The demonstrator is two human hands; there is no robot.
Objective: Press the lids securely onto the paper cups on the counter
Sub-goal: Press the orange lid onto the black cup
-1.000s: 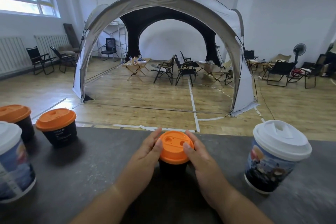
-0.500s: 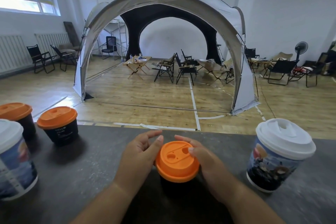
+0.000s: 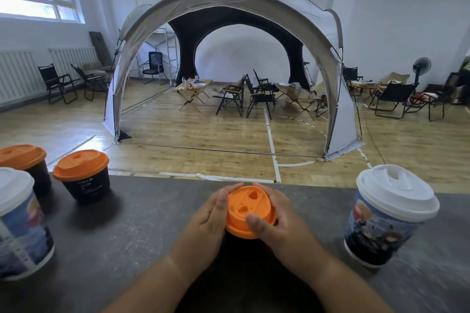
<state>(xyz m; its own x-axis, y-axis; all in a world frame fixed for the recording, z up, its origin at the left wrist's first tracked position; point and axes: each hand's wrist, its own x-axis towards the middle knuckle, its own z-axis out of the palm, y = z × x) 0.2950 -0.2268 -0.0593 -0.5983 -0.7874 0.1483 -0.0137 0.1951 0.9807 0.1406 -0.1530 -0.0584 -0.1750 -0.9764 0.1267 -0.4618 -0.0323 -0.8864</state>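
While both hands are closing round it, an orange lid is sitting on a small black paper cup at the middle of the grey counter, close to its far edge. The left hand is cupping the lid's left side, thumb lying along the rim and fingers curling round the far side. The right hand is grasping the right side, its thumb pressing on the near rim. Lid and palms are hiding most of the cup. To the left, two lidded black cups are standing toward the far side of the counter. A taller printed cup with a white lid is standing nearer, at the left edge. A second printed cup, also white-lidded, is standing well apart on the right. Beyond the counter, a domed tent is sheltering folding chairs and tables on a wooden floor.
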